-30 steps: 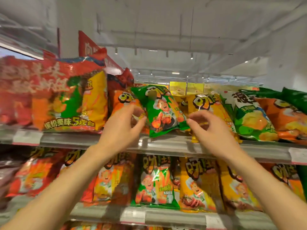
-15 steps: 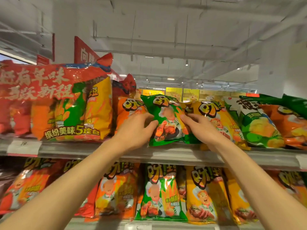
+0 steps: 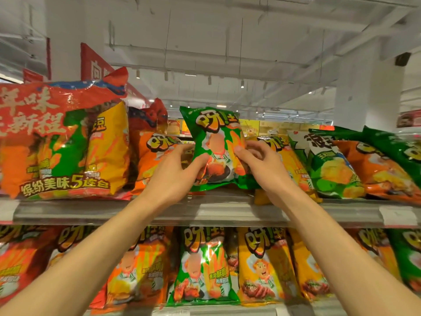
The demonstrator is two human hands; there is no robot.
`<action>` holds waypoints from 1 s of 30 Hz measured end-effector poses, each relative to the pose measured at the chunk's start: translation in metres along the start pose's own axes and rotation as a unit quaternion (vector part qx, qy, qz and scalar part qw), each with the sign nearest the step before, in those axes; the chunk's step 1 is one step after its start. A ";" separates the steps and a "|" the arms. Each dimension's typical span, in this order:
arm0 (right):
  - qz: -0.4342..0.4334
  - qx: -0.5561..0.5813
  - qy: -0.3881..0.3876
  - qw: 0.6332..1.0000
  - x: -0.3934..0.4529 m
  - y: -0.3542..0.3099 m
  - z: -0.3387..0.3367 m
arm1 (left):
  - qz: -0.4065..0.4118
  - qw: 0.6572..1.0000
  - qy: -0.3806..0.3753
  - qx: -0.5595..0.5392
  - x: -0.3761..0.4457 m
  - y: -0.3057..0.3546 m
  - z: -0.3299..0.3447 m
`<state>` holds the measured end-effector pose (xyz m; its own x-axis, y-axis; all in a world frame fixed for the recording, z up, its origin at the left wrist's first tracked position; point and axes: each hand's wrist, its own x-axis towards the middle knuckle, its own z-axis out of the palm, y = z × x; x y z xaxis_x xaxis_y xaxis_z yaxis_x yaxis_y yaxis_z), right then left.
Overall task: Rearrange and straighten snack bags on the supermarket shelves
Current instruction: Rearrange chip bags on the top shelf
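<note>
A green snack bag [image 3: 213,133] stands almost upright at the middle of the top shelf [image 3: 227,212]. My left hand [image 3: 173,176] grips its left edge, thumb on the front. Its right edge is pinched by my right hand [image 3: 262,169], thumb pressed on the front. Left of it leans an orange bag [image 3: 155,153], partly behind my left hand. A yellow bag [image 3: 289,156] lies tilted behind my right hand.
A big red multipack [image 3: 61,142] fills the top shelf's left end. Green [image 3: 328,165] and orange [image 3: 378,169] bags lie slanted at the right. The lower shelf holds a row of orange, green [image 3: 205,267] and yellow [image 3: 262,267] bags standing upright.
Both hands closed on the green bag and raised it from a slant to nearly upright. The view also moved closer to the shelf.
</note>
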<state>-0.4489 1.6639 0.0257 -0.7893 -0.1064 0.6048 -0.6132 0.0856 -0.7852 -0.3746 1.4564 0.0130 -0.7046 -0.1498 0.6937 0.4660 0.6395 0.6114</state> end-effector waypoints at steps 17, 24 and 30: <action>-0.005 -0.011 -0.005 1.000 -0.005 -0.011 -0.118 | -0.035 0.974 -0.070 -0.213 0.025 0.064 0.098; 0.005 -0.027 0.025 0.999 -0.003 -0.001 -0.161 | -0.011 0.983 -0.105 -0.153 0.027 0.078 0.127; 0.035 -0.015 0.054 0.998 0.001 0.014 -0.192 | 0.054 0.996 -0.020 0.071 0.014 0.064 0.139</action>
<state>-0.4642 1.8550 0.0403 -0.8279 0.0088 0.5607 -0.5559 0.1189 -0.8227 -0.4296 1.6001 0.0090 -0.6767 -0.0454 0.7349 0.4625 0.7504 0.4722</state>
